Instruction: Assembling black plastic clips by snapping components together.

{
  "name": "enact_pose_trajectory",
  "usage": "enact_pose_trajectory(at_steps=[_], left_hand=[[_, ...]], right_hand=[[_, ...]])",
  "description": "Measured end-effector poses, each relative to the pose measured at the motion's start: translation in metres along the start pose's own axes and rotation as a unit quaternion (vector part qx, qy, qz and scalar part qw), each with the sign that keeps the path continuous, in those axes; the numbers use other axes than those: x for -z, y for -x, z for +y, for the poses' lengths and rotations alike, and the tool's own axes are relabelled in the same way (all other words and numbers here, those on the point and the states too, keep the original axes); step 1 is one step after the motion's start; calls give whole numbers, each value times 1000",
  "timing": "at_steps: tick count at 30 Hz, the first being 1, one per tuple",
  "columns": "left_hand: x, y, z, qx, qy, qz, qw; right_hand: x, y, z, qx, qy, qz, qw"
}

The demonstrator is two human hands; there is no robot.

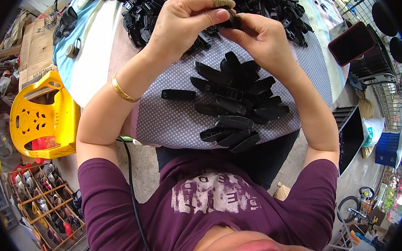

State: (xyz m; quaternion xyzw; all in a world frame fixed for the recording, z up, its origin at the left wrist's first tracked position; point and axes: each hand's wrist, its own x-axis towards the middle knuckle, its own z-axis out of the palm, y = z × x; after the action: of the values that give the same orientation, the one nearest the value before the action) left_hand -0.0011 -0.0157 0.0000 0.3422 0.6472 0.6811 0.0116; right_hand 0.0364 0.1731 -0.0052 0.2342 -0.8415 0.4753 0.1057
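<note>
Above the far part of the table, my left hand [184, 24] and my right hand [265, 39] meet, both pinching one small black plastic part [234, 21]. Fingers cover most of it, so its full shape is hidden. A tan wrap covers my left index fingertip. Closer to me lies a loose pile of long, curved black plastic pieces [232, 106] on the dotted grey cloth [159, 122]. One black piece [178, 95] sits apart at the pile's left. Beyond my hands spreads a large heap of black plastic parts [140, 21].
A dark-screened phone [352, 43] stands at the table's right edge. To the left are a yellow plastic chair [47, 119] and a rack of shoes [48, 206]. On the right stand a black crate [351, 136] and a blue basket [388, 149]. A black cable [130, 176] hangs along my left side.
</note>
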Motion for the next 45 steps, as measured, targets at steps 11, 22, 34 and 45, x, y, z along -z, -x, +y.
enact_pose_trajectory(at_steps=[11,22,34,45], left_hand=[[-7,1,4,-35,45,7,998],[-35,18,24,-191,-308,-185,913],[18,-2,5,-152,-536,-143,818],[1,12,-1,-48,-571,-169,802]], right_hand=[[1,6,-8,122,141,86,979],[77,-6,12,-126,277,-91,948],[41,0,24,28,247,-74,966],[74,-6,41,93,266,-78,956]])
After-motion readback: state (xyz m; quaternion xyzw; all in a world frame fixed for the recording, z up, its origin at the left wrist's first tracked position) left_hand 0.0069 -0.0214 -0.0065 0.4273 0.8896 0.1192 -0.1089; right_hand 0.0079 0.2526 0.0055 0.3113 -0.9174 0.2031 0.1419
